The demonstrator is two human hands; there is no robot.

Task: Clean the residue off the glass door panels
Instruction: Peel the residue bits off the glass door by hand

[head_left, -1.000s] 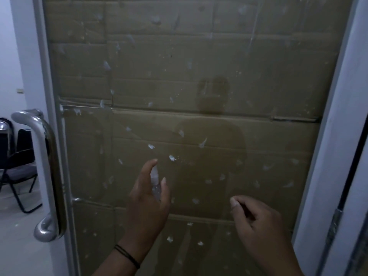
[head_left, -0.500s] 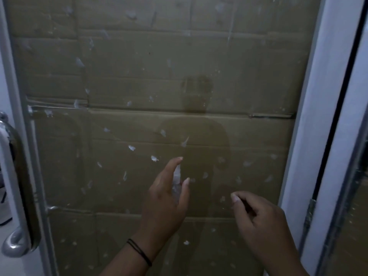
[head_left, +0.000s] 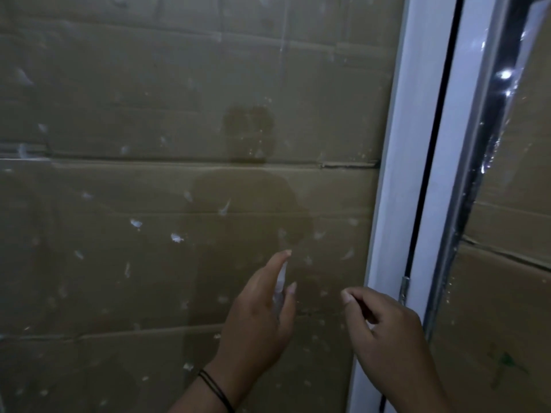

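Note:
The glass door panel (head_left: 185, 120) fills the view, with brown cardboard behind it and several white residue flecks (head_left: 176, 237) scattered over it. My left hand (head_left: 259, 320) is raised close to the lower glass and grips a small translucent spray bottle (head_left: 280, 286), with the index finger stretched up along its top. My right hand (head_left: 387, 332) hovers beside it near the door's right edge, fingers curled and thumb tip forward. A faint pale spot shows inside the curl; I cannot tell whether it is an object.
The white door frame (head_left: 396, 180) runs down the right side with a dark gap and a small hinge (head_left: 404, 289). Beyond it is a second glass panel (head_left: 507, 263), also backed by cardboard and speckled with glints.
The view has swung right, so the steel door handle and the chair have left the frame. Both hands have shifted right across the glass toward the white frame, keeping the same poses.

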